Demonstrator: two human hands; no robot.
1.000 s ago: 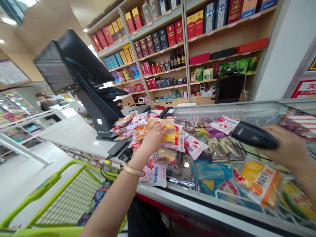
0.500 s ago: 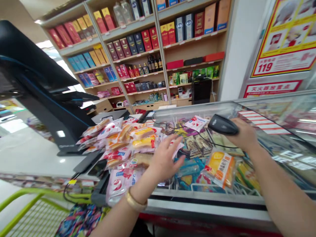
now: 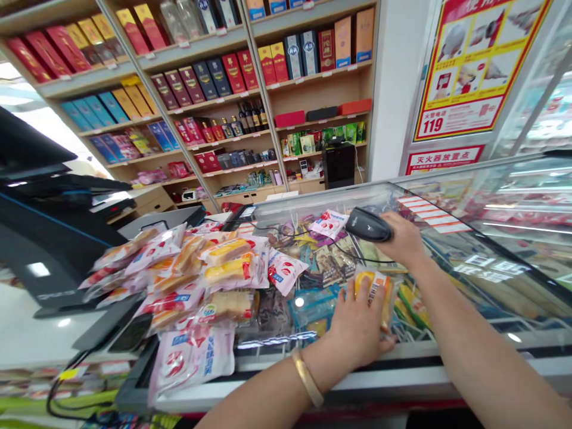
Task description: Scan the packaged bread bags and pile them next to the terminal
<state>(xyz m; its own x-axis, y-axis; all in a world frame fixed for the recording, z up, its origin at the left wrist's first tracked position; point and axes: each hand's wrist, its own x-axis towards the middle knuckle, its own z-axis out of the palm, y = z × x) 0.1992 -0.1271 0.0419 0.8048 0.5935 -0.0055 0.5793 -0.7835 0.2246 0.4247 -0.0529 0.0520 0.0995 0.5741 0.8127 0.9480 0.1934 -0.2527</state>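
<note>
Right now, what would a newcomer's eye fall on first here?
Probably the heap of pink, white and yellow plastic-wrapped snacks, left of centre. Next, right of centre, the black handheld scanner in the right hand, and below it the left hand over a clear, orange-labelled plastic packet. At upper right, a red-and-yellow printed poster stands out.

Packet pile [image 3: 196, 268] on glass case [image 3: 397, 379], monitor stand [image 3: 31, 238] left, scanner [image 3: 369, 225] right, shelves [image 3: 263, 77] behind

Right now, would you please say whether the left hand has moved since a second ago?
Yes: the left hand has moved rightward along the freezer, from the packet pile to the orange-labelled packet.
</note>
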